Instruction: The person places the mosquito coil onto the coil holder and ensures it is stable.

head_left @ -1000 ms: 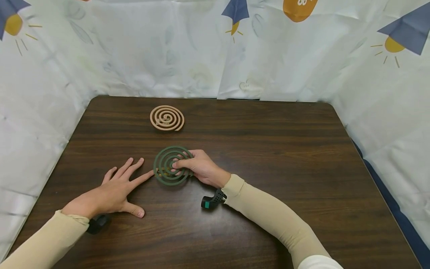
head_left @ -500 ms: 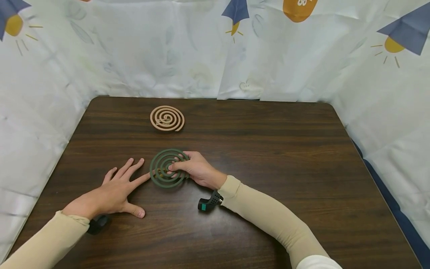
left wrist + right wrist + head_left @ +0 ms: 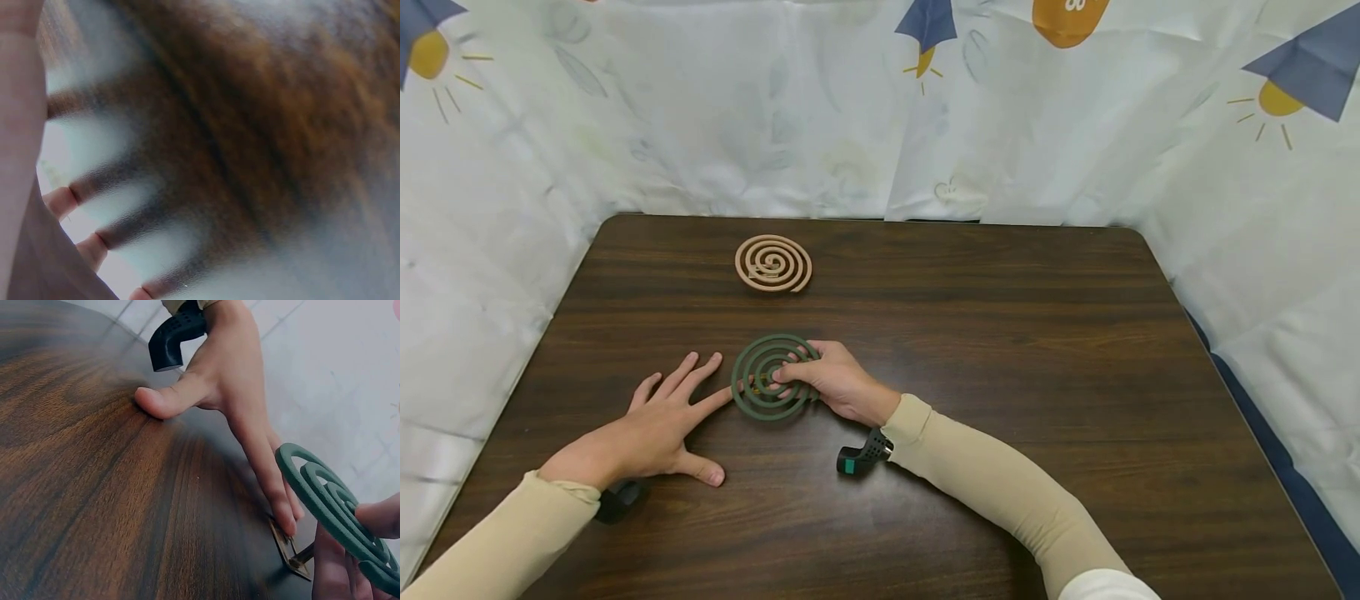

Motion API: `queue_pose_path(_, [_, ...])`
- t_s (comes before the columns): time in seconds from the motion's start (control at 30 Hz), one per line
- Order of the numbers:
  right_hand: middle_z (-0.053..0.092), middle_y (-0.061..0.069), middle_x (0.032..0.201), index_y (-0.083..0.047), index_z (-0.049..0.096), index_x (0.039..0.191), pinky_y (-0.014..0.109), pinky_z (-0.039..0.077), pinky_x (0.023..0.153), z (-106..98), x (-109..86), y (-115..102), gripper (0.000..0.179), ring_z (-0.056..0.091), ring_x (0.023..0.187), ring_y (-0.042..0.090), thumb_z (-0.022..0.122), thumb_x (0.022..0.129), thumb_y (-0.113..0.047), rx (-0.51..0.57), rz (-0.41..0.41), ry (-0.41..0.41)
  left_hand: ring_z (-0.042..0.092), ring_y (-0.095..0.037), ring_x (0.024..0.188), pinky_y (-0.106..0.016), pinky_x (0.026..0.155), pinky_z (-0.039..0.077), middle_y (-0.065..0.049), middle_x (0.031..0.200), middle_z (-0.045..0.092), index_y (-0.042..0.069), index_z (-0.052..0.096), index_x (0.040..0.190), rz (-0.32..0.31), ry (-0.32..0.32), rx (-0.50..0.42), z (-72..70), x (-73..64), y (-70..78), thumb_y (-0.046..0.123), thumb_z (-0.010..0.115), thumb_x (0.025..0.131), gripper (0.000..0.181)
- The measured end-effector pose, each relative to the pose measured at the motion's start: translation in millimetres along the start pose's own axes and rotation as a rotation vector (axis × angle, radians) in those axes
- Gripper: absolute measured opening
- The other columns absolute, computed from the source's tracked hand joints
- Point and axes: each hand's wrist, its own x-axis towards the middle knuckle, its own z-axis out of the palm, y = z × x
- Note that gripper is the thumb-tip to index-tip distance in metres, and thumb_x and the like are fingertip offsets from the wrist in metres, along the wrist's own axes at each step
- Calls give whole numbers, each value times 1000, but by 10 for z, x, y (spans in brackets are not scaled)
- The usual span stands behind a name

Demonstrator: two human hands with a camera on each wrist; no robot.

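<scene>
My right hand [image 3: 848, 382] pinches a green mosquito coil [image 3: 325, 514], thumb on its upper face and the other fingers beneath. The coil is raised over the table and tilted in the right wrist view. Under it a small brass-coloured metal coil stand [image 3: 304, 555], with an upright prong, lies on the wood. My left hand [image 3: 651, 435] rests on the table with its fingers spread. Its straight index fingertip presses on the stand's edge, and the coil overlaps that tip in the head view. In the left wrist view, fingertips of my left hand touch the glossy tabletop.
A tan mosquito coil [image 3: 772, 264] lies flat farther back on the dark wooden table [image 3: 1000, 333]. White printed cloth [image 3: 820, 125] hangs behind the table and along its sides. Black wrist cameras [image 3: 863, 454] sit under both wrists.
My right hand has shifted slightly left and nearer to me with the green mosquito coil, which now covers more of the left index fingertip. My left hand stays in place.
</scene>
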Motion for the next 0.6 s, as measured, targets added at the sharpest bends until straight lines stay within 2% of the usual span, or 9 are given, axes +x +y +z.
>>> queue_pose_path(0.27, [72, 1, 78, -9, 64, 99, 15, 57, 68, 14, 21, 14, 17, 76, 70, 7, 69, 93, 5, 27, 3, -8, 1, -49, 161, -80, 112, 11, -16, 176, 1, 17, 42, 160, 1, 0, -8, -1, 6, 9, 87, 71, 62, 123])
queue_pose_path(0.6, [72, 1, 77, -10, 64, 98, 14, 56, 67, 41, 19, 10, 17, 75, 69, 6, 70, 92, 5, 14, -10, 22, 3, -49, 160, -80, 111, 14, -17, 175, 3, 17, 43, 159, 10, 21, 7, 3, -1, 7, 86, 72, 63, 122])
